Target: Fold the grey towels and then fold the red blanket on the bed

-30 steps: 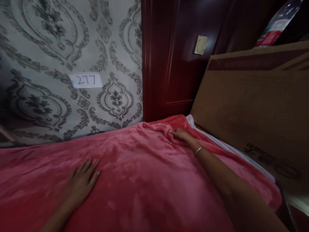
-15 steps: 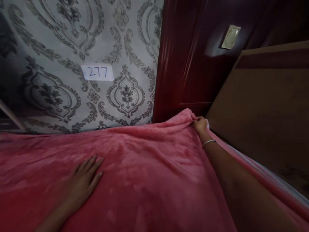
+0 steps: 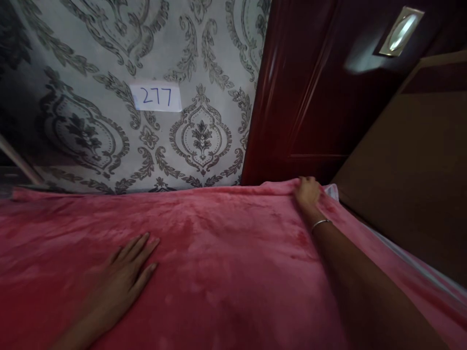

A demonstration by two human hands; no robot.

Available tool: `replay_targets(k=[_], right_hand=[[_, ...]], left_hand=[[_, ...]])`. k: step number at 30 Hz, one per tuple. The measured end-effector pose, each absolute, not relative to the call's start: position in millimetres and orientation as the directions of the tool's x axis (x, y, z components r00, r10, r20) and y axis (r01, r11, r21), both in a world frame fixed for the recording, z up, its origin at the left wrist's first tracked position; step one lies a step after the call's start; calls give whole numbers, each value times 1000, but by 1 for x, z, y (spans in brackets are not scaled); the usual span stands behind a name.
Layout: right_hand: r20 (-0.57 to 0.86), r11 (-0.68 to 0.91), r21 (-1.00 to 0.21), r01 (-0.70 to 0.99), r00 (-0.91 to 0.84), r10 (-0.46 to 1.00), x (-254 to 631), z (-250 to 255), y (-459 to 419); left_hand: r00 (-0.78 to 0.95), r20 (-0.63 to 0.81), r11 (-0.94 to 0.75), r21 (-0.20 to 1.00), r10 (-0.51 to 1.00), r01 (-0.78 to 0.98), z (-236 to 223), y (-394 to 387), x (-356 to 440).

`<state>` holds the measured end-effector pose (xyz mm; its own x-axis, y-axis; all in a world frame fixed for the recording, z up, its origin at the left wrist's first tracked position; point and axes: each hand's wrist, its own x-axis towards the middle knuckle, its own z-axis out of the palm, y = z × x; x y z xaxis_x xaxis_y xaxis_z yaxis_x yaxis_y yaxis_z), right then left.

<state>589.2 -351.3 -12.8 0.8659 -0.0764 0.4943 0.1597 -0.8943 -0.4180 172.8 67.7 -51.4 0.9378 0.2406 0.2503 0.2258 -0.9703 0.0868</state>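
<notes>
Dim light — glare on the plate, blur at the right hand.

A thin, silver-coloured bangle with a smooth, narrow band circles the wrist just below the right hand, and the right forearm is bare. The left hand and left forearm are bare too, with slim fingers and a nail visible on the thumb.

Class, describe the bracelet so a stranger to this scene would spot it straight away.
Start from the pink blanket across the lower picture and go to its far edge, by the dark red panel. There the right hand touches the blanket, and the bracelet circles that wrist. It is thin and silvery, and no such band shows by the left hand.
</notes>
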Motion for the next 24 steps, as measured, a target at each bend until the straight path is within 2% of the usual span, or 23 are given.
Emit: replay_targets(k=[2,5,7,8,12,15,18,21,24], right_hand=[[471,-877,-368,309,875,110,588,-8,-325],[314,-833,-339,438,887,338,584,-6,-292],[252,-844,-330,422,901,353,581,-8,-280],[268,-858,-328,396,909,318,580,-9,-277],[458,-836,-385,391,867,195,585,-16,-277],[461,-795,-381,471,843,278,590,-20,-277],[474,-806,-349,478,832,288,576,-22,-276],[455,-780,-252,572,782,426,536,-27,-280],[263,-696,-177,696,715,648,486,-34,-296]], left_hand=[[938,260,-973,67,229,219,-51,67,172],[940,282,-981,26,191,192,-48,65,171],[940,303,-986,-6,159,169,-48,64,170],[937,318,-987,-20,146,161,-48,64,170],[921,368,-987,-40,133,158,-53,65,169],[922,358,-985,-35,143,167,-54,66,170],[928,343,-985,-29,148,168,-55,66,171],[928,332,-982,-20,168,185,-55,67,173],[934,296,-977,-14,199,212,-52,66,177]])
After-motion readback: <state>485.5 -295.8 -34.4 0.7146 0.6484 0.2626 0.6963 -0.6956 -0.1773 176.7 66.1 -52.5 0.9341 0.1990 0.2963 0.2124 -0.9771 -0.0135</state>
